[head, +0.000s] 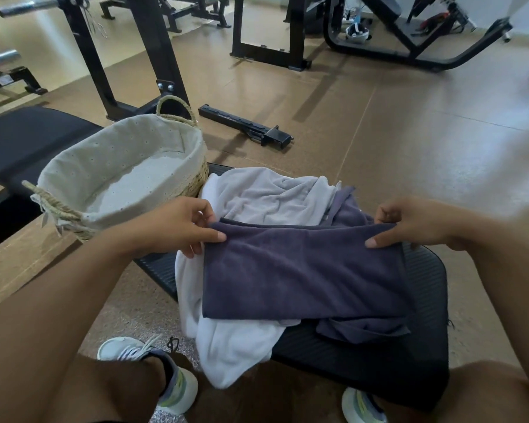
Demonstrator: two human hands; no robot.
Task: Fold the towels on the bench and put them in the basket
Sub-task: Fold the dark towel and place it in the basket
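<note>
A dark purple towel (pixel 303 276) lies folded over on the black bench (pixel 422 346). My left hand (pixel 177 227) pinches its far left corner and my right hand (pixel 416 227) pinches its far right corner, thumbs on top. A white towel (pixel 275 196) lies crumpled underneath and hangs off the bench's near left side. Another piece of purple cloth (pixel 358 331) sticks out below the folded towel. A woven basket (pixel 74 178) with a pale cloth liner stands on the bench to the left, with nothing inside it.
Black gym frames (pixel 153 50) and a barbell rack stand behind the basket. A loose black metal bar (pixel 245 125) lies on the brown floor past the bench. My knees and both shoes (pixel 153 370) are at the bottom edge.
</note>
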